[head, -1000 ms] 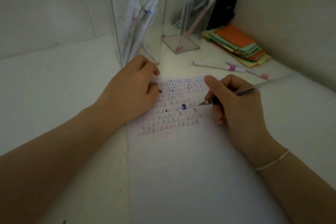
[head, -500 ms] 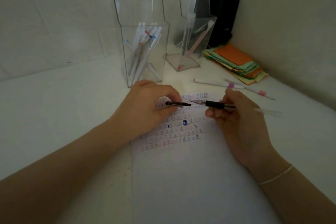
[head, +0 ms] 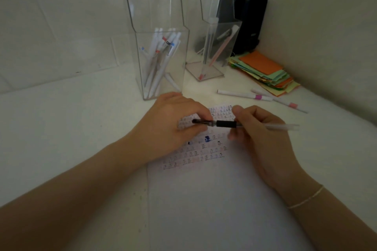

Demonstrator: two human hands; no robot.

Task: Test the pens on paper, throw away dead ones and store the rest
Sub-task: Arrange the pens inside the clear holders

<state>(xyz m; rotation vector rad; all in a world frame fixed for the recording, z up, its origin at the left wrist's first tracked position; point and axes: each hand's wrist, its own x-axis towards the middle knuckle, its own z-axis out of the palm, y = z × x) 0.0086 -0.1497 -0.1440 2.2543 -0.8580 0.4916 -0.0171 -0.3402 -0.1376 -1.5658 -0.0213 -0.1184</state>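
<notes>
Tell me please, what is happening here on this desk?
A person is testing pens. The right hand holds a clear pen with a black grip level above the paper, while the left hand pinches its cap at the tip. The paper carries rows of small test marks. A clear holder behind holds many pens, a second holder a few. Two pens lie by coloured notes.

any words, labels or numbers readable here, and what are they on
None can be read.
White sheet of paper: rows of small handwritten pen marks, too small and blurred.
Two white marker pens with pink bands: no legible print.
Black objects in the corner: no legible label.
</notes>
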